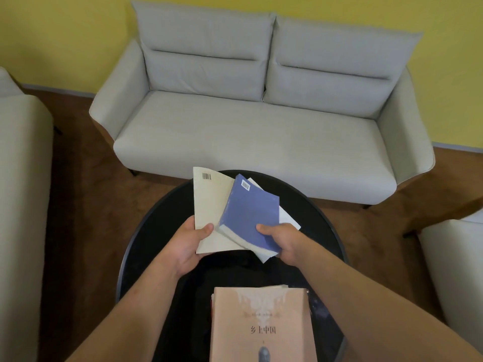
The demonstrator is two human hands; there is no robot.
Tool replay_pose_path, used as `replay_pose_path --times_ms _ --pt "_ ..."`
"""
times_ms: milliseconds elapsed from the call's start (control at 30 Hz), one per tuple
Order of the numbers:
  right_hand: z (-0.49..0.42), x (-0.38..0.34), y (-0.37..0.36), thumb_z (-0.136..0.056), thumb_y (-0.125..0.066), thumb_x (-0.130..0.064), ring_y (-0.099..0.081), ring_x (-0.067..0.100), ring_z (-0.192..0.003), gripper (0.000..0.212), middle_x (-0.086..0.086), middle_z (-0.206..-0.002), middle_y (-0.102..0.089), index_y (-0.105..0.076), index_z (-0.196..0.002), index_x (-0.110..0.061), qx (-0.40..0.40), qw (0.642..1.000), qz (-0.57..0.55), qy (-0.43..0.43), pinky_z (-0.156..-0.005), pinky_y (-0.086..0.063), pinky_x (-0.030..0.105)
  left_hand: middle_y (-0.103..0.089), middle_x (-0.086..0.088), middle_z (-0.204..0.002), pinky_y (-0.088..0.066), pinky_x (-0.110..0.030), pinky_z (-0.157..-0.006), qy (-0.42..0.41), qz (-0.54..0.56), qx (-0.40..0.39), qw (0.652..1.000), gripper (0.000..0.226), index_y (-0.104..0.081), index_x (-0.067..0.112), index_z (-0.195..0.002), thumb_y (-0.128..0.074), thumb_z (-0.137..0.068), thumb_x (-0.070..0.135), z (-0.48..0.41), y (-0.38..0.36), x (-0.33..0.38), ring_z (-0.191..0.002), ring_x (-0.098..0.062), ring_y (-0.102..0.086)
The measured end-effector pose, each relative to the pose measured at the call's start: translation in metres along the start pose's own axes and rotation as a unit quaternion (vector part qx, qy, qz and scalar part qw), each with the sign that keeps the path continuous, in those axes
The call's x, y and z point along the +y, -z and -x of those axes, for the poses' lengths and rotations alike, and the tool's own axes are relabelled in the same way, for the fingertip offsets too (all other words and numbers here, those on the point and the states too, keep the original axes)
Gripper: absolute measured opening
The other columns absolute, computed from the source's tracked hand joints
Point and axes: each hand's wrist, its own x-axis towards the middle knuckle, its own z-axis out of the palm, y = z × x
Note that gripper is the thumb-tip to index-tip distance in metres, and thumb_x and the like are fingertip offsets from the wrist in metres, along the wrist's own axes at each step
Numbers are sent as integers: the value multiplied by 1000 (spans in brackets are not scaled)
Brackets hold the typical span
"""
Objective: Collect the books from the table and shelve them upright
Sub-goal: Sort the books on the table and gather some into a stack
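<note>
Currently the blue book (249, 215) lies atop the cream book (211, 205) and a white book (287, 218) above the round black table (156, 231). Left hand (187, 244) pinches the cream book; right hand (281, 241) grips the blue one. A pink book (261, 327) remains on the table. Collection is partial; shelving is not begun, with no shelf visible.

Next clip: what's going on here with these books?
A person is gathering books over the round black table. The left hand grips a cream book by its near edge, thumb on top. The right hand holds a blue book, which overlaps the cream one, with a white book under it. A pink book lies unheld at the table's near side. No shelf is in view, only a grey sofa behind.
</note>
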Motion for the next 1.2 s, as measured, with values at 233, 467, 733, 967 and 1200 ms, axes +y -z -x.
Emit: replay_pose_path --times_ms 233,467,733,967,1200 --pt "77 -6 37 -92 -72 -19 -79 27 -80 32 7 -91 -80 -60 -122 -21 -18 982 -181 47 -59 -61 37 -65 -6 -135 -55 -53 -95 -48 12 -11 999 50 -50 26 -141 -63 -94 17 60 5 27 -123 -32 -62" --pt "181 30 52 -90 -72 -20 -78 29 -91 33 5 -103 -80 -62 -122 -20 13 971 -181 154 -65 -62 40 -71 1 -128 -58 -51 -91 -98 13 -32 995 42 -53 32 -137 -60 -97 18 136 -8 28 -119 -27 -66" --pt "245 94 66 -92 -71 -16 -78 32 -78 31 14 -97 -79 -60 -120 -15 23 971 -191 138 -56 -61 38 -74 -8 -121 -61 -43 -70 -25 32 -64 997 36 -59 23 -130 -61 -95 13 209 -13 -51 -105 -31 -73" --pt "262 140 73 -94 -69 -20 -78 30 -83 31 12 -111 -73 -56 -122 -21 57 981 -95 158 -60 -62 36 -76 -9 -111 -59 -41 -70 13 -66 25 997 27 -57 17 -123 -62 -97 11 250 -3 -98 -101 -31 -71" --pt "267 154 75 -98 -64 -20 -69 37 -105 34 11 -121 -69 -55 -130 -18 96 978 -53 177 -94 -56 56 -70 -5 -116 -57 -44 -86 -64 -212 82 972 24 -57 17 -125 -56 -101 16 256 5 -86 -104 -26 -67"
